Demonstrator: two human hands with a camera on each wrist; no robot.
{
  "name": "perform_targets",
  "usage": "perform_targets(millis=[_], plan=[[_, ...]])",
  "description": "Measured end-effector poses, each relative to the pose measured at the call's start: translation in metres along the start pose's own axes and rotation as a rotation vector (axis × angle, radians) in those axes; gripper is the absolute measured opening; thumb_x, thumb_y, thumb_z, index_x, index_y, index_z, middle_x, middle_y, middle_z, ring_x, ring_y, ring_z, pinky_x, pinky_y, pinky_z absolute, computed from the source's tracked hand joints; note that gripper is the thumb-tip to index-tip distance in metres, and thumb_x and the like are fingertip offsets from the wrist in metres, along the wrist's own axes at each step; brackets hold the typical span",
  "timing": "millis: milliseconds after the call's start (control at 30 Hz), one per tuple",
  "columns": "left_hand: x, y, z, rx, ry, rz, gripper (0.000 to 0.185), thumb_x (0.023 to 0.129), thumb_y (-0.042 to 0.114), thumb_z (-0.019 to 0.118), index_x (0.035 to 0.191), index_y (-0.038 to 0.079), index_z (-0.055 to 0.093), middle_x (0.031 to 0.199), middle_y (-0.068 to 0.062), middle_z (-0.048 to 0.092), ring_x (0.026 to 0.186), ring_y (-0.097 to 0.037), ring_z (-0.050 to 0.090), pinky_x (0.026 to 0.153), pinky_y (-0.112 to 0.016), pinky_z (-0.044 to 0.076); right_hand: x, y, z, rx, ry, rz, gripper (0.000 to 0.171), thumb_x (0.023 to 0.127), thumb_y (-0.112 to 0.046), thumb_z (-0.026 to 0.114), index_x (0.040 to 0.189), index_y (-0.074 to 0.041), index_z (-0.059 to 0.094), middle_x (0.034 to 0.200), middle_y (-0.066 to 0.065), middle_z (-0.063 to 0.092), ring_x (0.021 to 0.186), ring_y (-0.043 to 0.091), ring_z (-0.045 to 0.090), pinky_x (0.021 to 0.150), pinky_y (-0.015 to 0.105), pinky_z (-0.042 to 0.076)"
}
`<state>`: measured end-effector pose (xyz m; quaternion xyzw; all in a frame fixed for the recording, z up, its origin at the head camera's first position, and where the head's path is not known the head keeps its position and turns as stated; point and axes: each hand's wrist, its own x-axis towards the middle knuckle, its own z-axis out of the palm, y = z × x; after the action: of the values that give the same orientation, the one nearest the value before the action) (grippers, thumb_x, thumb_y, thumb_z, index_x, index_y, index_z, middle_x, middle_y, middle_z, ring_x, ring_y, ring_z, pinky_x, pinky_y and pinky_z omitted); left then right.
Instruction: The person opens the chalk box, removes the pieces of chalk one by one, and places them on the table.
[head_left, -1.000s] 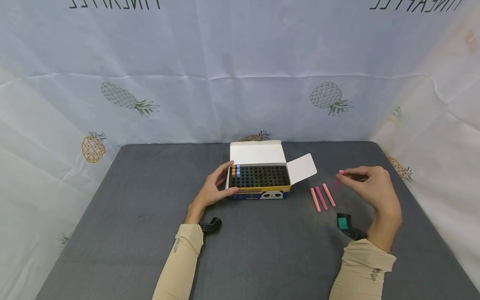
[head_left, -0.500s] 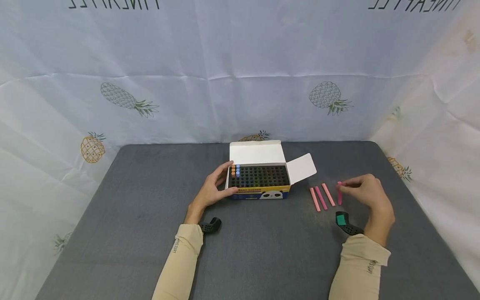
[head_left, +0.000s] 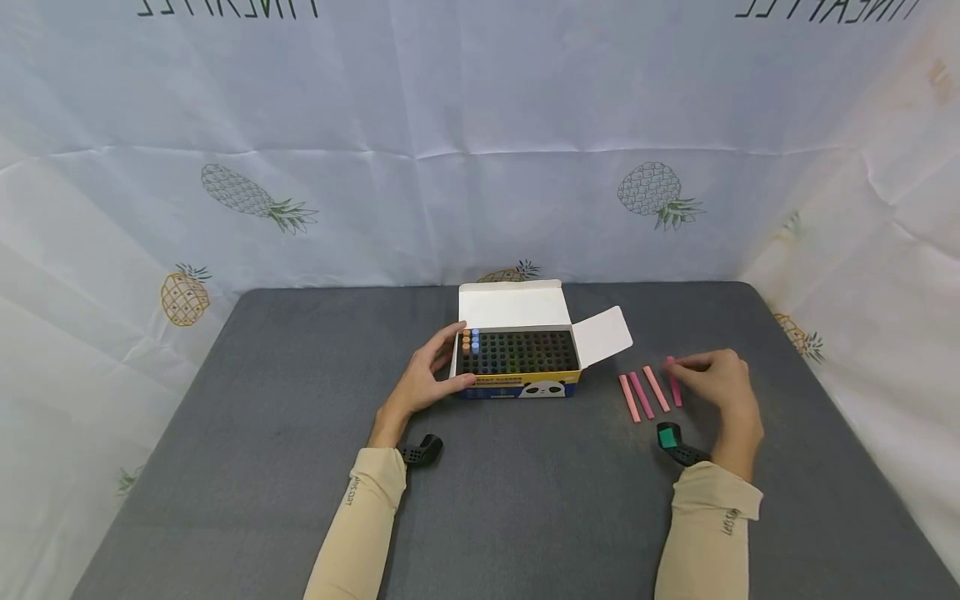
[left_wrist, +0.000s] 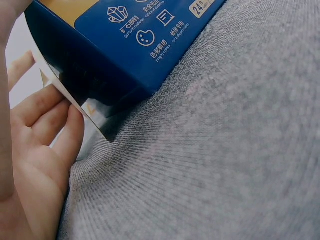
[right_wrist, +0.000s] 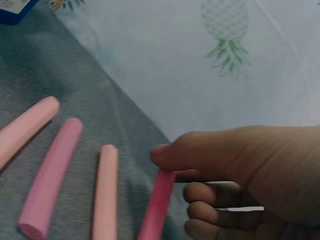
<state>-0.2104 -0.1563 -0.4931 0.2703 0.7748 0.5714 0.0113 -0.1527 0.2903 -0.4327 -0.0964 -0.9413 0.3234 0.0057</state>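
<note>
An open chalk box (head_left: 519, 382) with a dark grid of slots stands mid-table; a few orange and blue chalks (head_left: 470, 340) fill its left end. My left hand (head_left: 438, 371) grips the box's left end, thumb on the front and fingers behind; in the left wrist view the fingers (left_wrist: 47, 125) lie against the blue box (left_wrist: 125, 50). My right hand (head_left: 697, 371) pinches a deep pink chalk stick (head_left: 674, 390) (right_wrist: 157, 210) that lies low on the table. Three lighter pink sticks (head_left: 642, 395) (right_wrist: 52, 175) lie side by side just left of it.
The table is covered with a grey mat (head_left: 525, 500). A white pineapple-print cloth (head_left: 480, 167) rises behind and at both sides. The box's white lid (head_left: 513, 305) and side flap (head_left: 603, 335) stand open. Black wrist mounts (head_left: 420, 452) sit on both wrists.
My right hand has come down and to the left with the deep pink stick, from above the table to beside the three sticks. The left hand and box have stayed still.
</note>
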Motion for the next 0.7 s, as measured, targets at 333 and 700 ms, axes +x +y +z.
perform_targets(millis=[333, 700], plan=[[0.001, 0.001, 0.000, -0.014, -0.003, -0.016, 0.079, 0.090, 0.023, 0.079, 0.158, 0.024, 0.038, 0.158, -0.013, 0.045, 0.144, -0.035, 0.047, 0.120, -0.059, 0.039, 0.007, -0.005, 0.014, 0.050, 0.000, 0.217, 0.047, 0.099, -0.033, 0.065, 0.121, 0.008, 0.072, 0.129, 0.035, 0.063, 0.114, 0.046, 0.061, 0.088, 0.060, 0.054], [0.002, 0.001, -0.001, -0.006, -0.006, -0.021, 0.080, 0.090, 0.034, 0.079, 0.158, 0.028, 0.038, 0.158, -0.013, 0.044, 0.145, -0.035, 0.046, 0.119, -0.059, 0.040, 0.009, -0.005, 0.014, 0.066, -0.055, 0.355, 0.053, 0.098, -0.036, 0.067, 0.125, 0.009, 0.068, 0.143, 0.039, 0.045, 0.138, 0.056, 0.029, 0.106, 0.074, 0.037]])
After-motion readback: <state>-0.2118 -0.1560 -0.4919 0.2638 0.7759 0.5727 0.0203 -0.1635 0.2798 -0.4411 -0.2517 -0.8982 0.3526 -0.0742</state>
